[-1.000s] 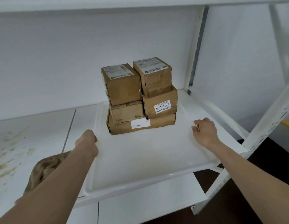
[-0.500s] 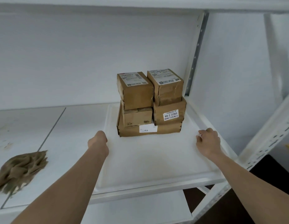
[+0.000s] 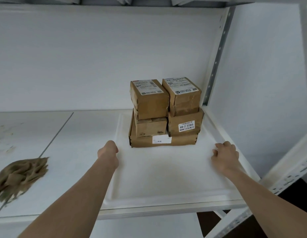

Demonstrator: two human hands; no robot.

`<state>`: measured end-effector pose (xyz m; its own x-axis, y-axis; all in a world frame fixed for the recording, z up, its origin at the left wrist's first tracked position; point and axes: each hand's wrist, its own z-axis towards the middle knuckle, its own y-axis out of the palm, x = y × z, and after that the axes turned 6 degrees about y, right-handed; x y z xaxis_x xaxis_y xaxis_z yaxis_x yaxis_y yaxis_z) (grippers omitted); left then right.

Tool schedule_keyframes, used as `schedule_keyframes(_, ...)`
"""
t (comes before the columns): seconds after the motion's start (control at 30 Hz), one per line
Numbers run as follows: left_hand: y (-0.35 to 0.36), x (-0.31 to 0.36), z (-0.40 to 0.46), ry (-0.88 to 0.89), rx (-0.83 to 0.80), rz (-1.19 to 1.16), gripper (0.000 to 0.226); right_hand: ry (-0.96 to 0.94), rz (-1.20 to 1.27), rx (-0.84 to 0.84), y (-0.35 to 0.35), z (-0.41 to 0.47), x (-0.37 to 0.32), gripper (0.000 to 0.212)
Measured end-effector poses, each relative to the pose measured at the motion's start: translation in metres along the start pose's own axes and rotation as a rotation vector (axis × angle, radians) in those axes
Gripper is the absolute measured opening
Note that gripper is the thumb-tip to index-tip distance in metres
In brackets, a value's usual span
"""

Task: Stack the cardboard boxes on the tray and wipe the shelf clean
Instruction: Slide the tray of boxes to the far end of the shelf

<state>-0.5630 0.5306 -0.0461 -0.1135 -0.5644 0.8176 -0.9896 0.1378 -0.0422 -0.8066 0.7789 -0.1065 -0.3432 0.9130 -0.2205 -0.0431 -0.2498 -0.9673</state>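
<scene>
A white tray (image 3: 163,186) lies flat on the white shelf (image 3: 80,134), at its right end. Several brown cardboard boxes (image 3: 164,114) stand stacked at the tray's far side, two small ones on top, two in the middle, a flat wide one underneath. My left hand (image 3: 109,154) grips the tray's left rim with curled fingers. My right hand (image 3: 225,156) grips the right rim the same way. A crumpled brown cloth (image 3: 18,176) lies on the shelf to the left.
Brownish stains (image 3: 3,134) mark the shelf's far left panel. A perforated metal upright (image 3: 216,55) stands behind the boxes at the back right. Another slanted white post (image 3: 290,170) is at the front right. An upper shelf runs close overhead.
The tray with the boxes has slid back and right onto the shelf, and now lies fully on it. Both hands have stayed on its side rims.
</scene>
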Motion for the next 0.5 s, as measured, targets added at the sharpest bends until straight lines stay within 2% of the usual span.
schedule_keyframes(0.3, 0.0076, -0.002, 0.0029, 0.002, 0.013, -0.02, 0.018, -0.016, -0.023, -0.008, 0.0025, 0.0062, 0.0047, 0.026)
schedule_keyframes(0.43, 0.0082, -0.0018, 0.0075, -0.005, 0.016, -0.027, 0.008, -0.012, -0.022, 0.003, 0.0066, 0.0075, 0.0047, 0.022)
schedule_keyframes(0.5, 0.0077, -0.0022, 0.0088, -0.001, 0.018, -0.022, 0.015, -0.014, -0.03, 0.009, 0.0082, 0.0077, 0.005, 0.021)
